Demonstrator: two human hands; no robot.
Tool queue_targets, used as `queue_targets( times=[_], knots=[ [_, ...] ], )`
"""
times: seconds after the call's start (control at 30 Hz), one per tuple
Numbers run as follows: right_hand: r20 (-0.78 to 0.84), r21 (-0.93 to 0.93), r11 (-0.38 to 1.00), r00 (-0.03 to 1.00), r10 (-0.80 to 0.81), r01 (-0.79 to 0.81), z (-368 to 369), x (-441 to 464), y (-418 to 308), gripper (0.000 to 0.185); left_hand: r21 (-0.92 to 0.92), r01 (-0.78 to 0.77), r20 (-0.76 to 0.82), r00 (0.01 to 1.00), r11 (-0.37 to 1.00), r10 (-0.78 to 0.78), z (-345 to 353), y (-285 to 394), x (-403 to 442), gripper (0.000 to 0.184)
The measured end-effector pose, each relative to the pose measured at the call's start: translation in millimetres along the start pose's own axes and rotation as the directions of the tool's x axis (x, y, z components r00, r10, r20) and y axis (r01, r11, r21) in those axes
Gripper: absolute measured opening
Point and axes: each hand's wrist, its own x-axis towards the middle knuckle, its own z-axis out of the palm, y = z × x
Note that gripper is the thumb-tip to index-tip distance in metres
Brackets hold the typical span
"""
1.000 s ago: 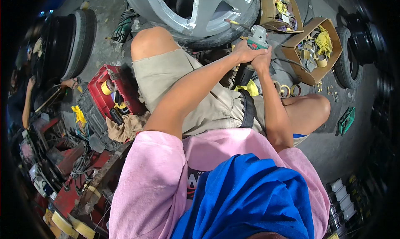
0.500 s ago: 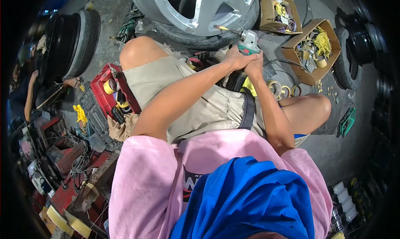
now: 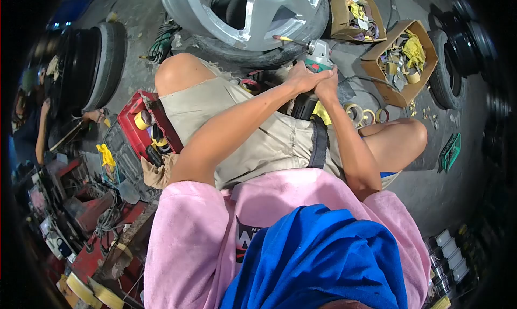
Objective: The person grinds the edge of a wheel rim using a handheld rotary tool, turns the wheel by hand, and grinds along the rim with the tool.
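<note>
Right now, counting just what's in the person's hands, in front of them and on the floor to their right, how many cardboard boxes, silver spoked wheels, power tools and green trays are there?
Cardboard boxes: 2
Silver spoked wheel: 1
Handheld power tool: 1
Green tray: 1
Total: 5

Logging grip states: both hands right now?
Left hand: closed on the long green-and-black power tool with grey metal head.
Right hand: closed on it, fingers partly hidden.
</note>
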Motion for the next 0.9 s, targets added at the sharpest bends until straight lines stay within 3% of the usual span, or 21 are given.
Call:
queue_targets(
  times=[0.03, 0.17, 0.23, 0.3, 0.43, 0.47, 0.6, 0.67, 0.77, 0.9],
  knots=[
    [-0.037, -0.104, 0.994, 0.998, -0.042, 0.038, -5.4, 5.0, 0.6, 0.089, -0.017, -0.018, 0.036, 0.999, 1.0, 0.018, -1.6, 10.2, 0.8, 0.096],
    [-0.065, -0.213, 0.977, 0.997, -0.04, 0.025, -13.1, 24.4, -0.9, 0.086, -0.107, -0.042, 0.176, 0.983, 0.993, 0.06, -3.1, 23.9, 14.4, 0.091],
    [-0.1, -0.224, 0.974, 0.994, -0.044, 0.02, -12.7, 29.0, -5.4, 0.081, -0.061, 0.009, 0.158, 0.987, 0.998, 0.0, -2.4, 26.6, 21.8, 0.09],
    [-0.094, -0.198, 0.978, 0.992, -0.084, 0.064, -16.2, 41.2, -1.8, 0.082, -0.154, -0.089, 0.217, 0.969, 0.984, 0.121, 13.9, 7.4, 55.6, 0.091],
    [-0.177, -0.304, 0.952, 0.979, -0.099, 0.042, -14.1, 53.8, -5.8, 0.095, -0.232, -0.009, 0.235, 0.97, 0.973, 0.065, 16.1, 13.6, 68.2, 0.086],
    [-0.176, -0.303, 0.952, 0.979, -0.1, 0.043, -13.7, 54.5, -7.9, 0.095, -0.228, -0.066, 0.23, 0.966, 0.971, 0.12, 29.7, -6.4, 95.3, 0.085],
    [-0.187, -0.289, 0.957, 0.978, -0.09, 0.032, -12.6, 56.3, -14.5, 0.095, -0.245, -0.023, 0.26, 0.961, 0.969, 0.089, 23.4, 4.5, 89.0, 0.084],
    [-0.197, -0.294, 0.955, 0.975, -0.106, 0.045, -11.8, 54.2, -8.0, 0.094, -0.305, -0.02, 0.192, 0.978, 0.952, 0.082, 26.4, -0.8, 87.3, 0.106],
    [-0.155, -0.24, 0.967, 0.981, -0.12, 0.081, -11.7, 43.4, -5.8, 0.089, -0.251, -0.028, 0.174, 0.982, 0.967, 0.073, 25.7, -10.0, 79.4, 0.11],
    [-0.145, -0.241, 0.969, 0.985, -0.09, 0.053, -8.9, 22.9, -14.5, 0.081, -0.18, -0.008, 0.209, 0.977, 0.984, 0.046, 12.2, -4.6, 52.3, 0.091]
  ],
)
